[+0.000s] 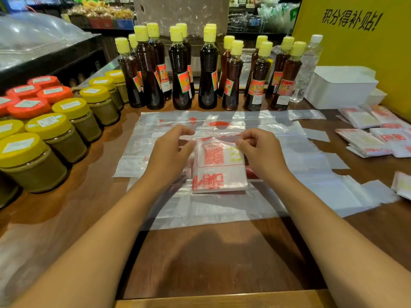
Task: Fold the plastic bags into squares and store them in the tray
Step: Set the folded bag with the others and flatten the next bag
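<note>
Plastic bag point(219, 167): dead centre, long axis running up the frame, between your hands.
Hands: left hand point(171, 150) and right hand point(260, 150) each pinch a top corner.
Tray point(340, 87): upper right, nearer your right.

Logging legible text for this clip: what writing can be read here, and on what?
"积分得补贴!" on the yellow sign.
"小磨香油" on the oil bottles' red labels, partly legible.
Red print and a QR-like block on the folded bag: too blurred to read.
Jar lid stickers: too small to read.
</note>
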The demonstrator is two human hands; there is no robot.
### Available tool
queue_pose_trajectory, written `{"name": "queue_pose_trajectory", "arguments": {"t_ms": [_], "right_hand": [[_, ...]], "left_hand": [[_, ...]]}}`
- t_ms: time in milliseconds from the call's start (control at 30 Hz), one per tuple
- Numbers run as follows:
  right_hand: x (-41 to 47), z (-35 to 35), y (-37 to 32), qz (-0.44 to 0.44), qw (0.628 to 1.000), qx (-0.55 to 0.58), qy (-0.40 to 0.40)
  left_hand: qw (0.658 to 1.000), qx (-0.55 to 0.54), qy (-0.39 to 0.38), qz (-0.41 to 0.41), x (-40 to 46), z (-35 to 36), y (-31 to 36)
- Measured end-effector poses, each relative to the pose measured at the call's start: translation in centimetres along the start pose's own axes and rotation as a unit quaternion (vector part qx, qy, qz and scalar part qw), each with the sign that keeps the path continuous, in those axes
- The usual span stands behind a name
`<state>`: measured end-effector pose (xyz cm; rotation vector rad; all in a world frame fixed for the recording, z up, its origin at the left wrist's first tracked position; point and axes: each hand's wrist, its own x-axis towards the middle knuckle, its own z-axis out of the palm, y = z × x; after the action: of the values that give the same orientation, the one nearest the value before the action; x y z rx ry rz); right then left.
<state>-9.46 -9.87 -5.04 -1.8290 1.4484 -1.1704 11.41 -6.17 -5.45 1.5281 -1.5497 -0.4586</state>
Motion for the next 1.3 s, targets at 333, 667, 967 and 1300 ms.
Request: {"name": "queue_pose_trajectory", "arguments": {"t_ms": [333, 667, 967, 1300], "right_hand": [[-0.2, -0.1, -0.2, -0.005, 0.998, 0.067, -0.011], [-5.7, 1.0, -1.5, -0.106, 0.97, -0.163, -0.144], [-8.7, 0.8, 0.6, -0.08, 0.898, -0.373, -0.219], [-7.4, -11.9, 6.8, 0.045, 0.882, -0.433, -0.181]], "left_hand": [[0.966, -0.201, -0.069, -0.146, -0.6, 0.1, 1.3], [0.956, -0.23, -0.059, -0.174, -3.5, 3.6, 4.2], [0.969, 0.178, -0.17, 0.013, -6.2, 3.8, 2.5], [0.912, 0.348, -0.208, 0.061, -5.5, 4.3, 0.8]]}}
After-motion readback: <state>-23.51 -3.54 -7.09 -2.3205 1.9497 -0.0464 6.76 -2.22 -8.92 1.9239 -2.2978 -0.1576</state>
